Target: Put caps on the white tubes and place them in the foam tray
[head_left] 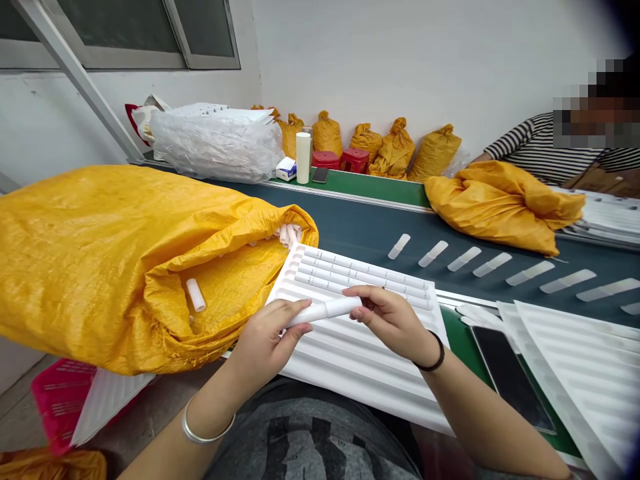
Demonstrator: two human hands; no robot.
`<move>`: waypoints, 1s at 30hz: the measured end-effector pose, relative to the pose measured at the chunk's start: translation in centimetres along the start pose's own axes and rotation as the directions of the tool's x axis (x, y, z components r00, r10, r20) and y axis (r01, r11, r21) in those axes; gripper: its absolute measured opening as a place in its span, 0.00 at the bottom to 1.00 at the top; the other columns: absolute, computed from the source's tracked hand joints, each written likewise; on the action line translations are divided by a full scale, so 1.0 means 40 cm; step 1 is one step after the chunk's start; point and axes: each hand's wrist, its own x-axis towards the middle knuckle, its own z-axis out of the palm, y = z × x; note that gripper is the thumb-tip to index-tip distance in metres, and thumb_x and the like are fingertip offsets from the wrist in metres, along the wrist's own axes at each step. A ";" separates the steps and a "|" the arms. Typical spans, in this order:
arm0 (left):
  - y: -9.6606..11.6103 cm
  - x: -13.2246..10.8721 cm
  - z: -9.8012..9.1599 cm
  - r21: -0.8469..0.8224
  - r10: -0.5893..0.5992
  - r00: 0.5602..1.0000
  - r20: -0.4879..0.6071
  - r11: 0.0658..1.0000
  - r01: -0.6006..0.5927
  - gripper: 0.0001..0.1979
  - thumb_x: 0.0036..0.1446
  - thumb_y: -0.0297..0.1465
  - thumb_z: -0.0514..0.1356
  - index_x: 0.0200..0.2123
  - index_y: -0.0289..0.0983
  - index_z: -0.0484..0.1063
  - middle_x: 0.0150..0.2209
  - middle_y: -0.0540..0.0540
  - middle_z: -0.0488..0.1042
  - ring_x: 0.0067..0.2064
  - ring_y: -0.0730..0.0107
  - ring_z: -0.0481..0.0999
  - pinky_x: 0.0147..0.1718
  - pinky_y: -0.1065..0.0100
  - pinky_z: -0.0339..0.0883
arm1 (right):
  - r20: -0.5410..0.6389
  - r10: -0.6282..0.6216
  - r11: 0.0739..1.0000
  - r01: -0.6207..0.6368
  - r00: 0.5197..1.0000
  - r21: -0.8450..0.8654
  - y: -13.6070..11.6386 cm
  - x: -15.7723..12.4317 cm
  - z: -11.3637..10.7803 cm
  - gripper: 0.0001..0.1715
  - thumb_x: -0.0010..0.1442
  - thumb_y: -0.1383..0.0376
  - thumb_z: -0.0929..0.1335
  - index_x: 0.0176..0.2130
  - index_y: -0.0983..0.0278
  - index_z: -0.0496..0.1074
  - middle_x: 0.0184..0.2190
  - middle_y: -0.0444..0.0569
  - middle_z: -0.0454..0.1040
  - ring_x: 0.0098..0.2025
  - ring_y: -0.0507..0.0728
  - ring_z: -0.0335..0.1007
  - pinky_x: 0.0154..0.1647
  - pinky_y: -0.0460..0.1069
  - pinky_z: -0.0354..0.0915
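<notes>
A white plastic tube (327,310) is held level between both hands over a white grooved tray (350,353). My left hand (267,337) pinches its near end and my right hand (387,317) closes round its far end. The tray's far grooves hold several white tubes (365,273) laid in rows. A big yellow woven sack (110,260) lies open to the left of the tray, with loose white tubes (196,295) in its mouth.
Behind the tray a dark conveyor belt (360,227) carries several white tubes (465,259). Another yellow sack (505,200) lies on it before a person in a striped top (545,150). More grooved trays (575,367) and a phone (510,377) lie at right.
</notes>
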 end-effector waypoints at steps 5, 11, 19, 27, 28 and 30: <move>0.008 -0.001 0.006 0.077 0.069 0.997 -0.040 0.995 -0.066 0.16 0.60 0.28 0.56 0.52 0.36 0.68 0.40 0.41 0.74 0.42 0.64 0.73 0.43 0.66 0.67 | 0.035 0.093 0.985 -0.097 0.995 0.143 -0.004 0.005 0.001 0.17 0.62 0.59 0.66 0.47 0.64 0.71 0.30 0.48 0.72 0.30 0.52 0.69 0.30 0.46 0.68; -0.008 -0.009 0.020 0.141 0.173 0.985 -0.027 0.976 -0.167 0.20 0.60 0.25 0.56 0.56 0.37 0.64 0.42 0.41 0.73 0.44 0.64 0.71 0.45 0.64 0.66 | 0.231 0.317 0.815 -0.389 0.920 0.430 -0.005 0.011 0.023 0.20 0.61 0.54 0.65 0.43 0.68 0.70 0.27 0.48 0.73 0.23 0.49 0.68 0.23 0.44 0.66; 0.003 -0.017 0.032 0.114 0.140 0.990 -0.033 0.984 -0.136 0.17 0.60 0.26 0.55 0.53 0.36 0.65 0.41 0.40 0.74 0.43 0.62 0.72 0.43 0.63 0.68 | 0.105 -0.079 0.997 0.081 0.991 -0.014 -0.025 -0.011 0.031 0.18 0.62 0.61 0.65 0.52 0.61 0.66 0.43 0.53 0.75 0.40 0.56 0.71 0.43 0.52 0.68; -0.075 -0.036 0.043 0.267 0.038 0.986 0.160 0.960 -0.080 0.28 0.62 0.36 0.54 0.63 0.36 0.53 0.51 0.37 0.70 0.52 0.56 0.69 0.50 0.57 0.65 | 0.203 0.032 0.852 0.079 0.979 -0.518 0.032 0.047 0.048 0.10 0.57 0.64 0.68 0.40 0.65 0.73 0.38 0.55 0.73 0.42 0.61 0.69 0.44 0.53 0.65; -0.107 -0.030 0.019 0.351 -0.037 0.987 0.156 0.936 -0.021 0.30 0.61 0.39 0.53 0.63 0.34 0.51 0.55 0.35 0.67 0.56 0.53 0.66 0.53 0.54 0.62 | 0.120 0.145 0.801 -0.045 0.982 -0.597 0.063 0.080 0.028 0.10 0.57 0.64 0.68 0.39 0.65 0.73 0.38 0.55 0.73 0.42 0.61 0.69 0.44 0.52 0.64; -0.184 -0.019 -0.052 0.551 -0.247 0.968 0.038 0.814 0.186 0.30 0.62 0.39 0.50 0.63 0.30 0.52 0.58 0.30 0.61 0.60 0.45 0.60 0.56 0.49 0.57 | -0.124 0.345 0.681 -0.339 0.930 -0.649 0.137 0.147 -0.033 0.14 0.60 0.62 0.66 0.44 0.66 0.71 0.39 0.55 0.73 0.43 0.60 0.68 0.46 0.52 0.62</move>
